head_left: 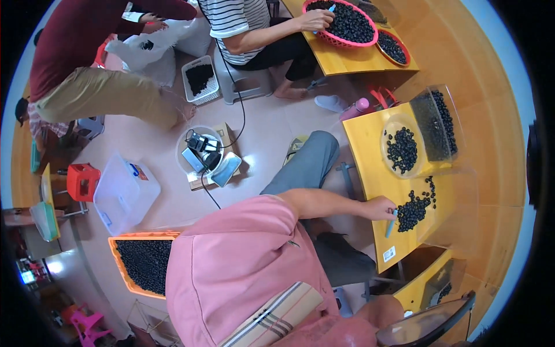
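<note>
Reaching over the yellow table [374, 153], my left hand [378, 208] is closed around a light blue strip-like scraper [392, 223]. The scraper's edge stands against a loose pile of small black round pieces [412, 213], like berries or beans. A thin line of these pieces trails away from the pile. Beyond the pile lies a pale round dish [388, 122] with more black pieces in it. Behind the dish stands a clear box [425, 130] holding more of them. My right hand does not show.
A clear tray [457, 196] borders the pile. An orange crate [119, 263] of black pieces sits behind me; a clear bin [124, 194] and a round tub [184, 159] with cables stand on the floor. A striped-shirt person [240, 29] works at another table; someone in maroon [81, 40] bends over white sacks.
</note>
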Demonstrator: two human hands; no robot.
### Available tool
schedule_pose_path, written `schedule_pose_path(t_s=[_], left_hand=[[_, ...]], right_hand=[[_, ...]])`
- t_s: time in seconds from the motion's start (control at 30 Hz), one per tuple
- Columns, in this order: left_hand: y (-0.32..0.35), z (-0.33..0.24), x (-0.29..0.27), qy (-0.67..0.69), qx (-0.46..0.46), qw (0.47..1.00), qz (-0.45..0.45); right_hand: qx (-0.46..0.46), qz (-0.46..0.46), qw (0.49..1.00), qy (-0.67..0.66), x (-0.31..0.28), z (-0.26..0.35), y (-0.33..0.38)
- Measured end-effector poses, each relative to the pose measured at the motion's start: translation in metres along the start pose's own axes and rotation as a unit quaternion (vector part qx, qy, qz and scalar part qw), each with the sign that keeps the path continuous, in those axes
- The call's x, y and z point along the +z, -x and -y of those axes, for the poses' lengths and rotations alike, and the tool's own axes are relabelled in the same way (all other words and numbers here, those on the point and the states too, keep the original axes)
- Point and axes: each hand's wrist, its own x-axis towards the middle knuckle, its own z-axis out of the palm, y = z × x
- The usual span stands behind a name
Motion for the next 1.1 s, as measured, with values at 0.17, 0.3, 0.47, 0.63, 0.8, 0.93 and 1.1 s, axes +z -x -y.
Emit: schedule_pose_path(t_s=[0.17, 0.3, 0.47, 0.63, 0.8, 0.93, 1.1], left_hand=[[-0.001, -0.002, 0.004, 0.010, -0.025, 1.000, -0.015], [-0.001, -0.006, -0.006, 0.010, -0.024, 0.999, -0.028], [-0.003, -0.004, -0.007, 0.052, -0.065, 0.996, -0.025], [-0.006, -0.005, -0.006, 0.125, -0.120, 0.985, -0.001], [-0.006, -0.012, -0.009, 0.031, -0.093, 0.994, 0.056], [0.005, -0.019, -0.006, -0.021, -0.095, 0.991, 0.094], [0.012, -0.026, -0.007, -0.025, -0.069, 0.995, 0.071]], right_hand=[[-0.004, -0.021, 1.000, 0.006, 0.018, 0.010, -0.019], [0.052, 0.133, 0.986, 0.084, 0.098, -0.071, 0.051], [0.206, 0.264, 0.937, 0.096, 0.132, -0.111, 0.140], [0.305, 0.308, 0.901, 0.007, 0.151, -0.120, 0.156], [0.299, 0.249, 0.921, -0.003, 0.158, -0.137, 0.175], [0.291, 0.226, 0.930, 0.006, 0.142, -0.152, 0.198], [0.322, 0.154, 0.932, 0.066, 0.109, -0.185, 0.234]])
